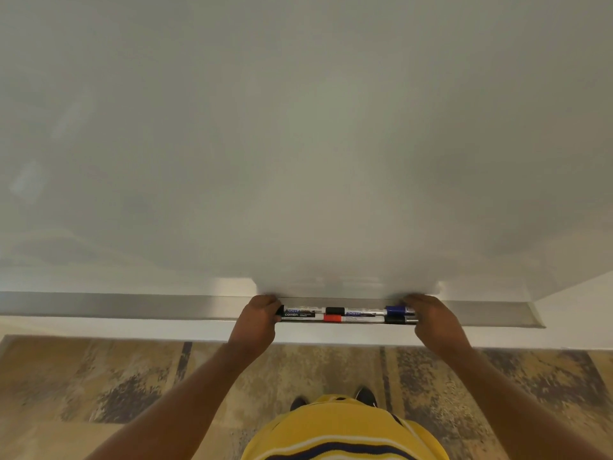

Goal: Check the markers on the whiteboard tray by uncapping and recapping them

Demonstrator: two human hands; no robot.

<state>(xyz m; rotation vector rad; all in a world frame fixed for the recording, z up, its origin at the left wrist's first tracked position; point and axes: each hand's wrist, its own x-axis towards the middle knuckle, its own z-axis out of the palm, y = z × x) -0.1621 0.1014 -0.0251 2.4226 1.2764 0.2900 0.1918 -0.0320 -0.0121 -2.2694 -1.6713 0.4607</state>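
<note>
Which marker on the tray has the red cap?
The red-capped marker lies in the front row, nearest the person, its cap near the middle of the tray. The other caps in view are black or blue.

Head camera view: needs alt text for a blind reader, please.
Both hands, left hand and right hand, rest at the ends of a row of capped markers on the whiteboard tray, below a blank whiteboard.
</note>
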